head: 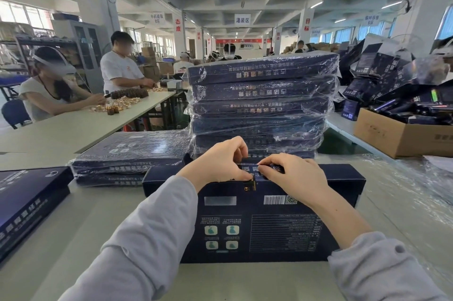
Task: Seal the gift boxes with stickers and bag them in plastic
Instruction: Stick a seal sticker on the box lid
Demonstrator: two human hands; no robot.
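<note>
**Both hands pinching at far flap of gift box**

- A dark navy gift box [257, 227] is laid flat on the pale table [98, 239], printed back upward; barcode and QR code are seen just on the near side of the right fingers.
- Left hand [220, 163]: fingers are curled over the box's far flap and the thumb is pressed at its top edge. The flap is pinched narrowly.
- Right hand [291, 173]: fingers are curled and drawn close, with the tips pinched on the same flap, almost touching the left fingertips.
- A small gold-and-black tab [252, 182] is noted directly under the left thumb tip, on the box edge. Whether it is a sticker cannot be told.
- Grey sleeves [147, 239] are worn on both forearms.
- Just beyond the fingertips, a tall stack of bagged boxes [262, 95] is standing, each box wrapped in clear plastic.
- Beyond and left of the left fingers, a low pile of wrapped boxes [130, 153] is lying.
- Well left of the left fingers, an unwrapped box [29, 193] is set at the table's edge.
- Right of the right fingers, loose clear plastic [416, 202] is spread over the table.
- Farther right and beyond, a cardboard carton [397, 139] is filled with dark packaging.
- Far left and beyond, two people are placed at another table with small brown bottles [112, 108].
</note>
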